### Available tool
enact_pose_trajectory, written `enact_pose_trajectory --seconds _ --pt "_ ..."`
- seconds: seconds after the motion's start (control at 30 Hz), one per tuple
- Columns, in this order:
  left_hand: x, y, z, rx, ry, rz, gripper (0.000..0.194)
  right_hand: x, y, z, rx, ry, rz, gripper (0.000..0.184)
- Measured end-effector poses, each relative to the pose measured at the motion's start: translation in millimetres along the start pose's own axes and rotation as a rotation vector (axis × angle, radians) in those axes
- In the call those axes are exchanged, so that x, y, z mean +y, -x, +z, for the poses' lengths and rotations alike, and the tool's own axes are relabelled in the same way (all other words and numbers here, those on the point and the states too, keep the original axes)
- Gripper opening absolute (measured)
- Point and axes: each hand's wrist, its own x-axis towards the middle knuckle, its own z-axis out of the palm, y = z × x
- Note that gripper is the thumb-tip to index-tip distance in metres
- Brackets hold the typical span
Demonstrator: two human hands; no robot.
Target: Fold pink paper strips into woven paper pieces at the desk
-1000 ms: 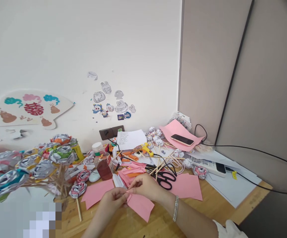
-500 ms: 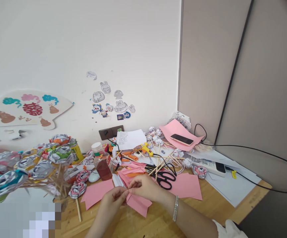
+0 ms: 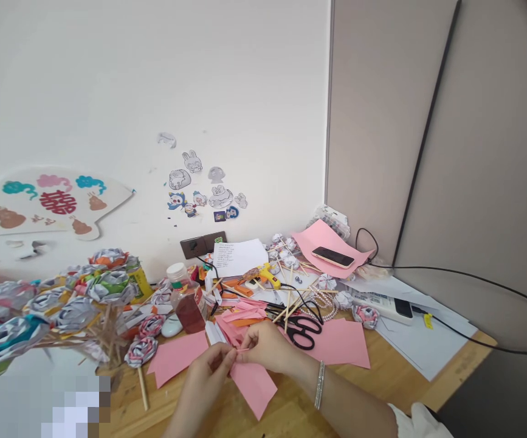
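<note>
Over the wooden tabletop (image 3: 224,420), I see the left hand (image 3: 209,368) and right hand (image 3: 267,348) finger-pinching pink paper (image 3: 254,390) that uneven tugging might tear.

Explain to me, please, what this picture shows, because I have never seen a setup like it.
There is no machine here, only a person's two bare hands: the left hand and the right hand. The view comes from one camera worn on the person's head, looking forward and down. Both hands pinch a piece of pink paper, its loose end hanging below; the fingers partly hide the gripped part. On the wooden table around them lie scissors, what looks like a glue gun, a bottle, a phone and many paper flowers.
</note>
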Motion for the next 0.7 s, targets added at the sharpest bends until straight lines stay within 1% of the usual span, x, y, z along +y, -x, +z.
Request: enact_pose_trajectory --seconds 0.07,0.17,0.27,0.43,0.7 --pt "0.0 1.1 1.9 0.045 -0.051 0.026 0.025 -3.2 1.2 0.4 0.016 -0.016 0.033 0.019" --pt "1.8 3.5 5.1 0.155 -0.168 0.061 0.022 -11.8 5.4 -0.7 -0.028 -0.043 0.063 0.021" --pt "3.1 4.4 6.9 0.216 -0.210 0.059 0.020 -18.6 8.2 -2.2 -0.055 -0.032 0.015 0.017" --pt "5.1 4.2 6.1 0.200 -0.192 0.080 0.017 -16.3 6.3 -1.1 0.034 0.051 -0.048 0.015" --pt "11.0 3.4 -0.5 0.173 -0.176 0.063 0.017 -9.9 2.9 -2.8 -0.067 -0.007 -0.075 0.015"
